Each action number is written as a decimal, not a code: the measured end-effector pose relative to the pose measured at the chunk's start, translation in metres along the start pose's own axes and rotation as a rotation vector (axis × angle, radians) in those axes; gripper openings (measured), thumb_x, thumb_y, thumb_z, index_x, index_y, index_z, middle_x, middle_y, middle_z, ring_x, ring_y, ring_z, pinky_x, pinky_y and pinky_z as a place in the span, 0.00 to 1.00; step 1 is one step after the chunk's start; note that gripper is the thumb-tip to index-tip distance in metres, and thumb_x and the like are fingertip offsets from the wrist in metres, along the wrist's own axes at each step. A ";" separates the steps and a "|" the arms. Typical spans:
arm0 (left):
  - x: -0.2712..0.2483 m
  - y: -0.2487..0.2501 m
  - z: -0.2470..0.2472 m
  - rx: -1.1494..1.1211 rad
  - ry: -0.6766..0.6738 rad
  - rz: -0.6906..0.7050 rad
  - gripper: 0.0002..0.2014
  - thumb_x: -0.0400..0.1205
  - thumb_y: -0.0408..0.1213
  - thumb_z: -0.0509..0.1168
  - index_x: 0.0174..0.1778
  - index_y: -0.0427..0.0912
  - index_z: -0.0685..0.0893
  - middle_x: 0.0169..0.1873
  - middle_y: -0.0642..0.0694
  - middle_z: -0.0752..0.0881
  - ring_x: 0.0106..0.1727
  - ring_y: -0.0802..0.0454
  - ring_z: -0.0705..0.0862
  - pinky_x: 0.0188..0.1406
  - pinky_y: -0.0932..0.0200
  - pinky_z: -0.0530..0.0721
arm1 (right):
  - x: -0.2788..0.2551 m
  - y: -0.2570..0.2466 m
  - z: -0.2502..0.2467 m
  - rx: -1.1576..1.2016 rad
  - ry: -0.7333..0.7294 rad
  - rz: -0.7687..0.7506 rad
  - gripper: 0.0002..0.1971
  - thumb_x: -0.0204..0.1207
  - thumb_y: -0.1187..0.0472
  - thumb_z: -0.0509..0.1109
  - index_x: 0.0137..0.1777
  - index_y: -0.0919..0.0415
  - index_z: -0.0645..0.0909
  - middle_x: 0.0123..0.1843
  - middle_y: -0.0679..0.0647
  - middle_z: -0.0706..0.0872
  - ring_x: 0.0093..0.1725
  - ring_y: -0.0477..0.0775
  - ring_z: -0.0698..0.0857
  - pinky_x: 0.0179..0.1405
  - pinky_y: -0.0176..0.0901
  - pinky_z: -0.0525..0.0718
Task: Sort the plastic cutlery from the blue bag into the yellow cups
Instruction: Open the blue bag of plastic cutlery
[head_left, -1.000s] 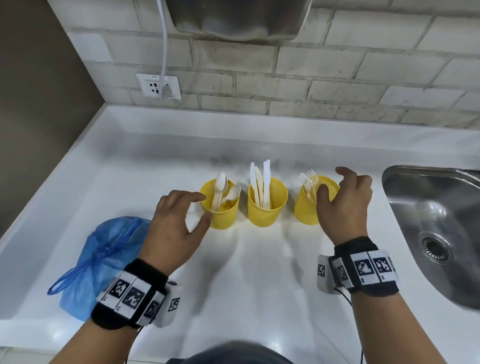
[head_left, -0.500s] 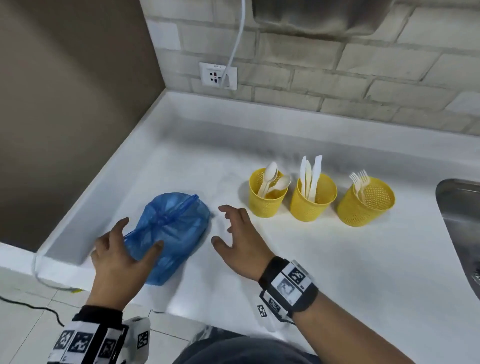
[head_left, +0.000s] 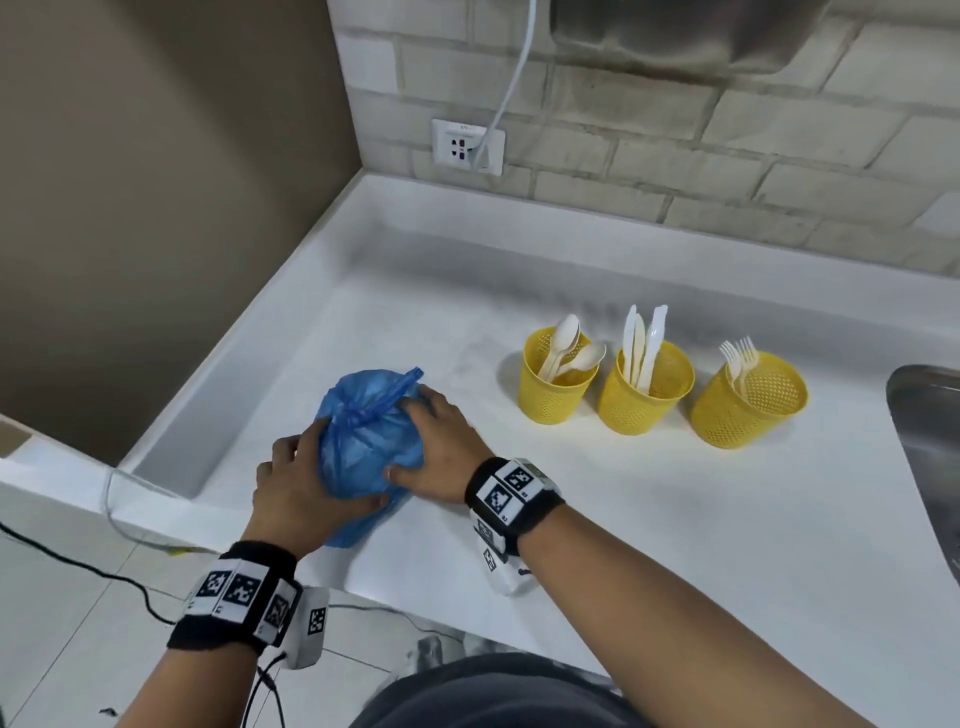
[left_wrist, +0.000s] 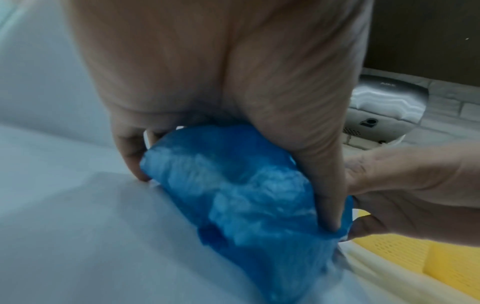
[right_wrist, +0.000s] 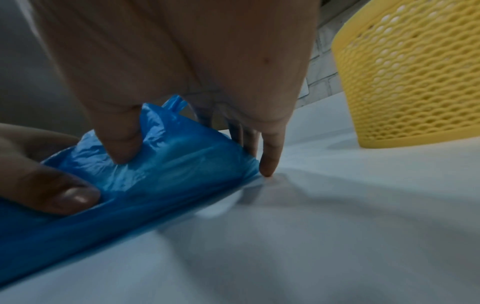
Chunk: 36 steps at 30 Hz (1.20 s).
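Note:
The tied blue bag (head_left: 363, 447) lies near the counter's front left edge. My left hand (head_left: 332, 470) grips its left side, thumb pressed into the near face. My right hand (head_left: 415, 439) grips the right side, fingers curled over the top. The left wrist view shows the thumb sunk into the blue bag (left_wrist: 259, 236). In the right wrist view the thumb pinches the blue bag (right_wrist: 168, 179). Three yellow cups stand in a row to the right: spoon cup (head_left: 556, 389), knife cup (head_left: 644, 400), fork cup (head_left: 748, 410). The bag's contents are hidden.
A steel sink (head_left: 930, 441) lies at the far right. A wall socket (head_left: 467, 148) with a white cable sits on the brick wall behind. A brown wall panel closes the left side. Bare white counter (head_left: 649, 519) lies in front of the cups.
Both hands left the outer cups and moved left to the bag. Half a second ago they hovered spread beside it; now both grip it. The view has swung left.

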<state>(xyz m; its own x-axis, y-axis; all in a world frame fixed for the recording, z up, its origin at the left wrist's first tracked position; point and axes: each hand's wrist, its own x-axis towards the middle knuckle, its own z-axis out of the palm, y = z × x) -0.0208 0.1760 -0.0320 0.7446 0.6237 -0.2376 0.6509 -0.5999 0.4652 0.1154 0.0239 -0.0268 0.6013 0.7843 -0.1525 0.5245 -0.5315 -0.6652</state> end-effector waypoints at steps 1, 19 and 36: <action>-0.001 -0.002 0.005 0.000 0.024 0.030 0.68 0.47 0.79 0.73 0.84 0.52 0.64 0.72 0.40 0.75 0.73 0.35 0.76 0.75 0.36 0.74 | -0.003 0.004 0.001 0.002 0.013 0.000 0.45 0.72 0.49 0.80 0.86 0.52 0.63 0.87 0.59 0.61 0.81 0.68 0.68 0.79 0.63 0.73; -0.084 0.098 0.100 0.141 -0.018 0.337 0.63 0.49 0.79 0.70 0.82 0.52 0.68 0.62 0.45 0.78 0.54 0.35 0.81 0.53 0.37 0.84 | -0.172 0.095 -0.044 -0.122 0.177 0.226 0.42 0.72 0.40 0.76 0.82 0.52 0.65 0.76 0.56 0.68 0.73 0.63 0.74 0.67 0.58 0.80; -0.170 0.196 0.156 0.047 -0.216 0.355 0.64 0.59 0.76 0.73 0.87 0.58 0.51 0.66 0.48 0.71 0.67 0.43 0.73 0.68 0.41 0.74 | -0.257 0.174 -0.126 -0.164 0.129 0.348 0.42 0.71 0.51 0.71 0.86 0.47 0.63 0.84 0.54 0.64 0.80 0.63 0.70 0.72 0.61 0.77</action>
<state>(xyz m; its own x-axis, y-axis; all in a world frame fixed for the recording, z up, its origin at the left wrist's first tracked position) 0.0035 -0.1255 -0.0332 0.9345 0.2581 -0.2452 0.3509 -0.7842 0.5118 0.1278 -0.3108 -0.0118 0.8251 0.5073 -0.2486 0.3589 -0.8106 -0.4628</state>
